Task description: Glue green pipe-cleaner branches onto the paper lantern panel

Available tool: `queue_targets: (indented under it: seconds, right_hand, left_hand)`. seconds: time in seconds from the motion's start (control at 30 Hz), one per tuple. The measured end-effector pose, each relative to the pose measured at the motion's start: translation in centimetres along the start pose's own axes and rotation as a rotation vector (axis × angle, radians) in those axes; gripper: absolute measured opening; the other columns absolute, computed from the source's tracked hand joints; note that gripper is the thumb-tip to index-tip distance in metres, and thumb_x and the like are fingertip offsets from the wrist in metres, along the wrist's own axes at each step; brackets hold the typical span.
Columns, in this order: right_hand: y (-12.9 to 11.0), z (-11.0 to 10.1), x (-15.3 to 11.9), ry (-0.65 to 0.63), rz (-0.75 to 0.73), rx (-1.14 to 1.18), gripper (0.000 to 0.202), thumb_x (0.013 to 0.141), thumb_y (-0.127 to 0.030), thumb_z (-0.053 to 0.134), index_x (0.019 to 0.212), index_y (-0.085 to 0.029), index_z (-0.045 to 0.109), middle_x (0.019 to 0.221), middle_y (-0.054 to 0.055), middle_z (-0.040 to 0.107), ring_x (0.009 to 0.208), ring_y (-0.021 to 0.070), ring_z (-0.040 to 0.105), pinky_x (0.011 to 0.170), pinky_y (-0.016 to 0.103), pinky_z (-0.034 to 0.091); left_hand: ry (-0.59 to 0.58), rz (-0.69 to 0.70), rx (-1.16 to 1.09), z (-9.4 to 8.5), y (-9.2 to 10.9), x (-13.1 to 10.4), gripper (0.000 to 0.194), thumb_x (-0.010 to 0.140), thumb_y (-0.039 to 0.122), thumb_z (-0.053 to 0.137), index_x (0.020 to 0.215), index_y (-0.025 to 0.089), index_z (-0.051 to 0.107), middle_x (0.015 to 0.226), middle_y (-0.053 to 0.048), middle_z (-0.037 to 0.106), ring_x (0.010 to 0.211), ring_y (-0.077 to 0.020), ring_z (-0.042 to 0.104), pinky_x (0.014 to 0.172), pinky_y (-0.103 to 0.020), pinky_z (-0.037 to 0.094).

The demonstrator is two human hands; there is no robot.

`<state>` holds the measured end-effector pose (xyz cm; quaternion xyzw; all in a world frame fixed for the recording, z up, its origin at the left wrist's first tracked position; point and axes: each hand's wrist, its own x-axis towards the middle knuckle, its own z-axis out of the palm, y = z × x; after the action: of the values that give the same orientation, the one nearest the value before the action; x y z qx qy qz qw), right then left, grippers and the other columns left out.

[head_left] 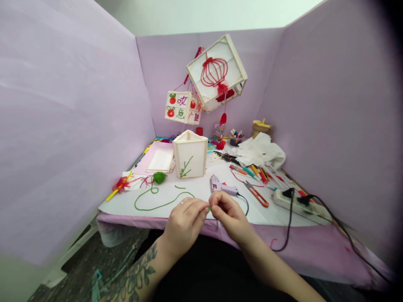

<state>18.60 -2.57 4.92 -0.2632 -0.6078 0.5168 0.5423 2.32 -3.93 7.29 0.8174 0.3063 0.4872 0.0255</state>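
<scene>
Close together at the table's front edge, my left hand [186,219] and my right hand [232,217] both have their fingers pinched. A tiny bit of green yarn [209,207] shows between the fingertips of the two hands. From a green yarn ball [159,177] on the left, a loose strand [157,208] curves over the white paper toward my left hand. A short cut green piece [180,187] lies nearby. Beyond stands an upright three-sided lantern [195,157] with a green branch of yarn on its front. A lilac glue gun [223,186] lies just past my right hand.
Orange-handled snips [256,195], markers [252,172] and a power strip [299,205] with black cords lie on the right. Crumpled white paper [261,151] sits behind them. Two decorated lanterns hang at the back, a large one [231,63] and a smaller one [178,117]. Lilac panels enclose the table.
</scene>
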Motion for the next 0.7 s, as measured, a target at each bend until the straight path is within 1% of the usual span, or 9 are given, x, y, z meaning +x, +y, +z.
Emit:
queue_targets:
  seconds: [0.17, 0.47, 0.7]
  right_hand:
    - [-0.06, 0.07, 0.07, 0.007, 0.001, -0.012, 0.021, 0.090, -0.038, 0.060, 0.082, -0.021, 0.051, 0.073, -0.001, 0.044, 0.066, 0.0136, 0.038, 0.058, 0.026, 0.032]
    - [-0.28, 0.08, 0.06, 0.008, 0.022, -0.049, 0.024, 0.089, -0.043, 0.059, 0.081, -0.022, 0.050, 0.073, -0.001, 0.044, 0.066, 0.0150, 0.038, 0.057, 0.026, 0.032]
    - [-0.25, 0.00, 0.18, -0.002, 0.013, -0.048, 0.021, 0.090, -0.040, 0.058, 0.082, -0.022, 0.051, 0.075, -0.001, 0.044, 0.067, 0.0144, 0.039, 0.058, 0.026, 0.033]
  left_hand:
    - [0.000, -0.011, -0.012, -0.12, 0.16, 0.15, 0.015, 0.088, 0.009, 0.056, 0.100, 0.016, 0.059, 0.086, -0.007, 0.068, 0.081, -0.0168, 0.061, 0.075, -0.031, 0.052]
    - [-0.020, 0.012, 0.035, -0.11, 0.28, 0.14, 0.015, 0.088, 0.009, 0.054, 0.100, 0.016, 0.059, 0.086, -0.008, 0.067, 0.079, -0.0179, 0.061, 0.073, -0.033, 0.051]
    - [-0.023, 0.004, 0.022, -0.14, 0.37, 0.23, 0.010, 0.088, 0.010, 0.054, 0.094, 0.016, 0.058, 0.082, -0.007, 0.065, 0.077, -0.0169, 0.060, 0.072, -0.031, 0.051]
